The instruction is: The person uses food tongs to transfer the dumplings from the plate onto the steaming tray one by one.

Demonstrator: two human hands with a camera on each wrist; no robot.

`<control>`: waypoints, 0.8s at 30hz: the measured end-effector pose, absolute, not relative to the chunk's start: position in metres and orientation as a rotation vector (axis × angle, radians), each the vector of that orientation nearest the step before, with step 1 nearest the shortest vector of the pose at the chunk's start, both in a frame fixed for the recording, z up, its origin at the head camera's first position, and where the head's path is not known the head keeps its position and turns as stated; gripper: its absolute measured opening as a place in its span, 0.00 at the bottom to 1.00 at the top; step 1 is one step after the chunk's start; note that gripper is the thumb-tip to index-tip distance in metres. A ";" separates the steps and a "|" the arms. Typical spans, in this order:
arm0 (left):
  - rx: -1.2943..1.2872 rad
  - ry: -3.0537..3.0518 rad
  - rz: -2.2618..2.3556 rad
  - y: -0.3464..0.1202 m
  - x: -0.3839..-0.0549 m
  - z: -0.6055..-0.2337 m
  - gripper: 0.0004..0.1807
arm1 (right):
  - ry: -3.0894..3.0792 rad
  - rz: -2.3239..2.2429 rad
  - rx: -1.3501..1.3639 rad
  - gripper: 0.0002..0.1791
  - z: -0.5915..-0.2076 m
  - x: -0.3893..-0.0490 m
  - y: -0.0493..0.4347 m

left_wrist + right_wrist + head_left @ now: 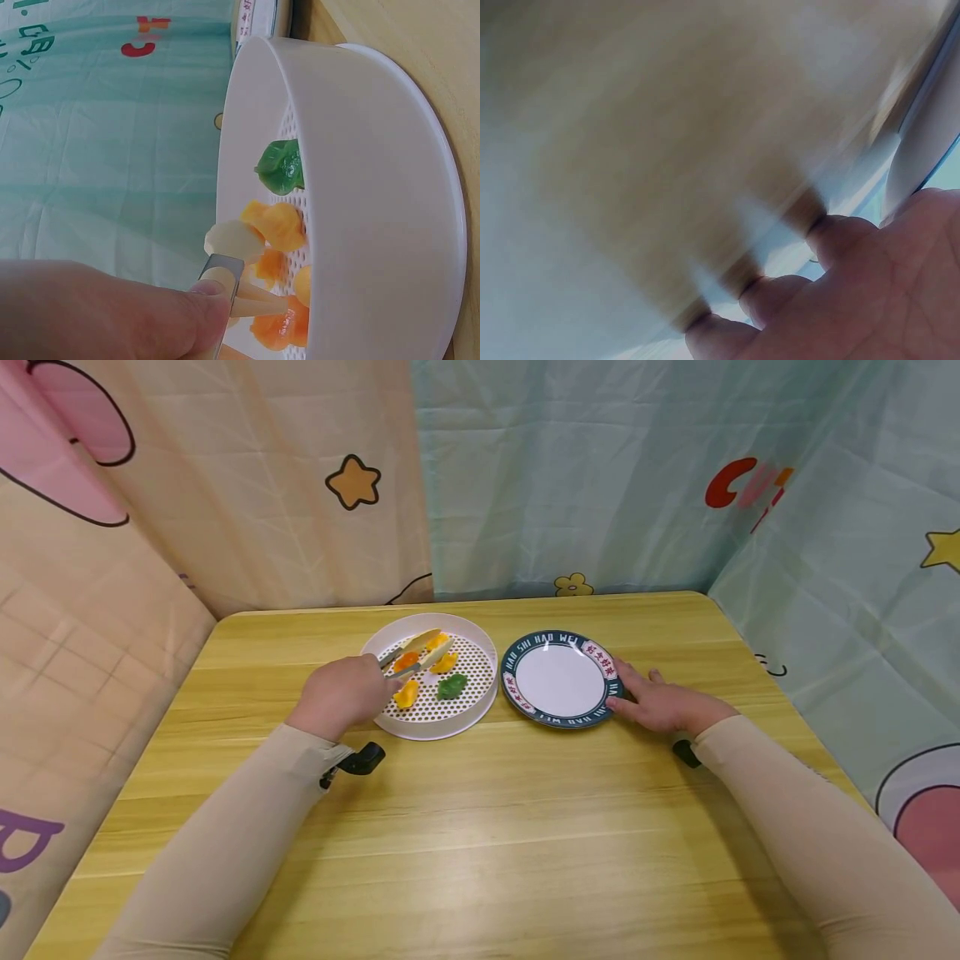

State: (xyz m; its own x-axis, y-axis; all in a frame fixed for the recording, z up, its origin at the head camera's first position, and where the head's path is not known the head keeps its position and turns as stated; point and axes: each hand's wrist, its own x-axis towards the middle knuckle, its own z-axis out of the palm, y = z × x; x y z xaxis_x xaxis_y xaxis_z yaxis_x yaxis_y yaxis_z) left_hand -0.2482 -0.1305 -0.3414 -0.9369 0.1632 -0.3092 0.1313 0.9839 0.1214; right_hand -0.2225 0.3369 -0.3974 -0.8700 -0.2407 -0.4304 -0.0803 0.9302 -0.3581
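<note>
My left hand (pixel 341 695) grips a pair of tongs (pixel 438 653) with pale tips and metal arms. The tips are over a round white steamer tray (pixel 480 720) with a perforated base. Inside lie several dumpling-like pieces: an orange one (pixel 279 328) by the tongs, a yellow one (pixel 407 694) near the hand, and a green one (pixel 452 686) apart from the others. Whether the tips touch a piece, I cannot tell. My right hand (pixel 666 703), fingers extended, touches the right rim of a round plate (pixel 555 681) with a white middle and dark green patterned border.
Tray and plate stand side by side on a wood-grain table (pixel 480 835), toward its far edge. Printed curtains (pixel 600 468) hang behind the table and at both sides. A dark wrist device (pixel 362 758) sits at the left wrist.
</note>
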 end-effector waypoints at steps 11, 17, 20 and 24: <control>0.183 2.815 0.163 -0.132 -0.246 -0.339 0.28 | 2.609 -0.459 -0.230 0.54 -0.397 -0.222 0.336; 0.200 2.832 0.189 -0.134 -0.243 -0.335 0.29 | 2.611 -0.452 -0.237 0.53 -0.398 -0.221 0.336; 0.227 2.841 0.226 -0.135 -0.239 -0.333 0.31 | 2.613 -0.446 -0.242 0.53 -0.397 -0.221 0.336; 0.292 2.850 0.320 -0.130 -0.229 -0.330 0.33 | 2.622 -0.438 -0.250 0.53 -0.397 -0.221 0.336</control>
